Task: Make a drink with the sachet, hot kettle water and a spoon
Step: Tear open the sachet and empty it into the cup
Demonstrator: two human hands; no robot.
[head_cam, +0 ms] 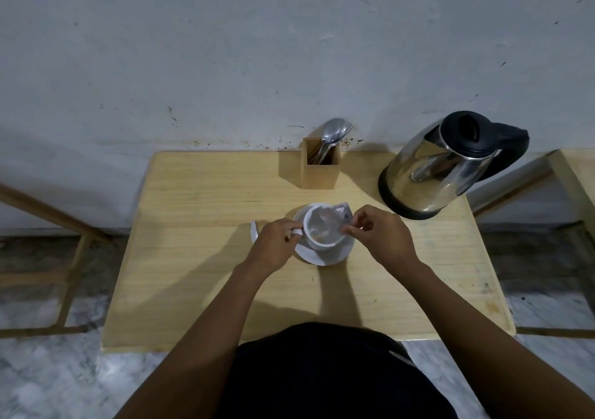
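Note:
A white cup (pixel 322 243) stands on a white saucer (pixel 335 256) at the middle of the wooden table (pixel 193 257). My left hand (pixel 273 244) grips the cup's handle. My right hand (pixel 383 235) pinches a pale, blurred sachet (pixel 335 217), tilted over the cup's mouth. Some powder lies at the cup's bottom. A steel kettle (pixel 441 167) with a black lid and handle sits at the back right. Spoons and a fork (pixel 333 135) stand in a wooden holder (pixel 320 166) at the back, by the wall.
A small torn white strip (pixel 254 229) lies on the table just left of my left hand. Wooden frames (pixel 74 257) stand on the marble floor to the left, and another wooden table edge (pixel 576 177) at the right. The grey wall runs right behind the table.

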